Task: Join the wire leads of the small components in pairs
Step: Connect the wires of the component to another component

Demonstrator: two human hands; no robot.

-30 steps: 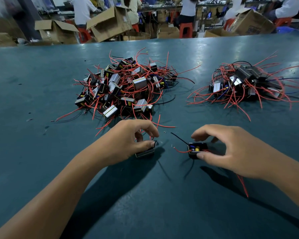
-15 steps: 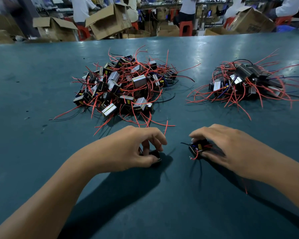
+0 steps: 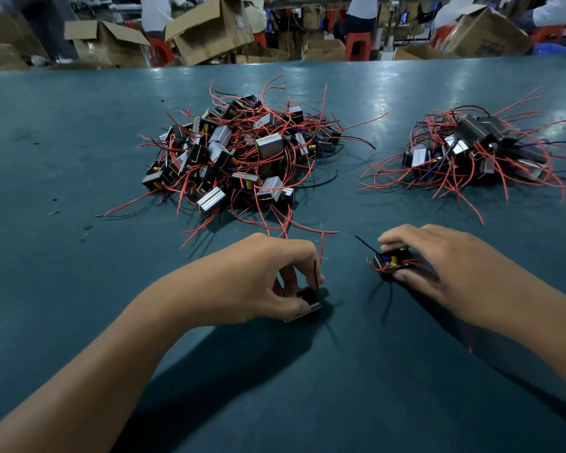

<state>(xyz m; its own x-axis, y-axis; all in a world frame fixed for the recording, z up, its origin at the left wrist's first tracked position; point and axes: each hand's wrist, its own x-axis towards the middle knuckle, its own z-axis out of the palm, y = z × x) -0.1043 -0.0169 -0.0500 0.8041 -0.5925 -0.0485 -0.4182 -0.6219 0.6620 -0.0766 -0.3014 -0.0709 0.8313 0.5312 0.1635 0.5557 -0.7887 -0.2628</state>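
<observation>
Left hand (image 3: 262, 282) is pinching 1 small component (image 3: 307, 300) against the green table (image 3: 79, 125), thumb and fingers curled round it. Right hand (image 3: 438, 266) is gripping a 2nd component (image 3: 389, 261), well apart. 2 wired piles are lying beyond: big pile (image 3: 242, 155), smaller pile (image 3: 471, 152).

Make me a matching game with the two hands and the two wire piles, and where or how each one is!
Things:
1. left hand
2. right hand
3. big pile
4. small pile

Places or states:
A. far right on the green table
B. middle of the table, beyond the hands
C. holds a component with yellow and blue parts showing
D. pinches a dark component with an upright black wire

Pairs: 1-D, 2-C, 3-B, 4-A
</observation>
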